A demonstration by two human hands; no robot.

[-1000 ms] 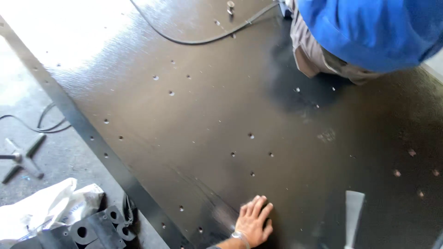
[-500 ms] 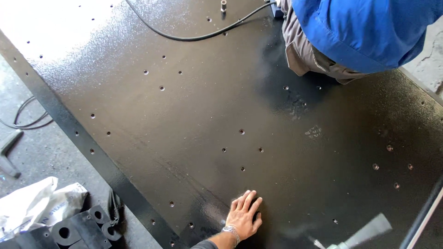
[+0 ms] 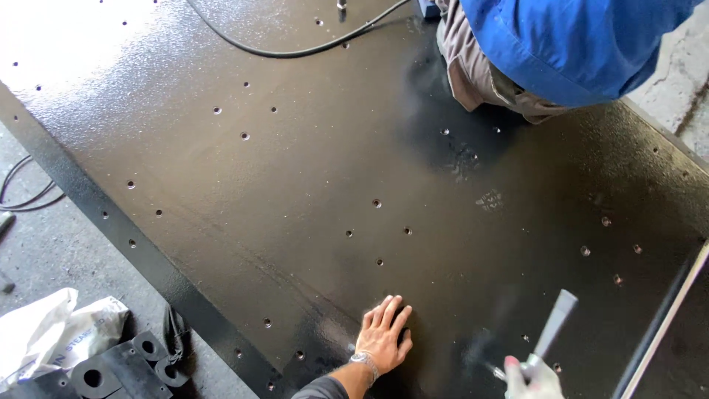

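A flat-bladed metal scraper (image 3: 552, 334) is gripped by its lower end in the right hand (image 3: 533, 378), blade tilted up and to the right. The black painted steel plate (image 3: 310, 192), dotted with small holes, lies flat beneath the left hand (image 3: 382, 336).

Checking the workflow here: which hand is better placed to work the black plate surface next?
The right hand: it already grips the flat-bladed scraper over the black plate. The left hand lies flat, fingers spread, holding nothing.

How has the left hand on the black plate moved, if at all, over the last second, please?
No. The left hand stays flat on the black plate, just below the same cluster of holes.
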